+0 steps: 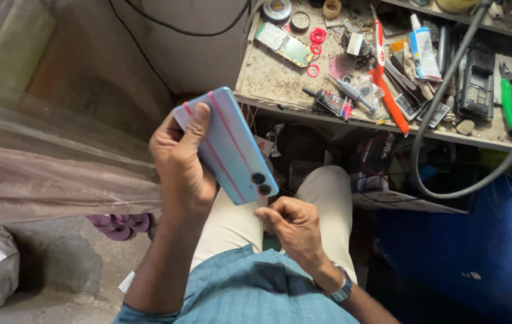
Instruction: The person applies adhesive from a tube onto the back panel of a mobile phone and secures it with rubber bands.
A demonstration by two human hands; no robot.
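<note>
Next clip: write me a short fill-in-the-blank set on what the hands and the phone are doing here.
1. The light blue phone is gripped by the person's ____ hand.
2. Stretched lengthwise around the phone are rubber bands of ____ colour.
3. The right hand, closed just below the phone's camera end, has a ____ on its wrist.
4. The phone's back shows ____ round camera lenses.

Missing words: left; pink; watch; two
</note>
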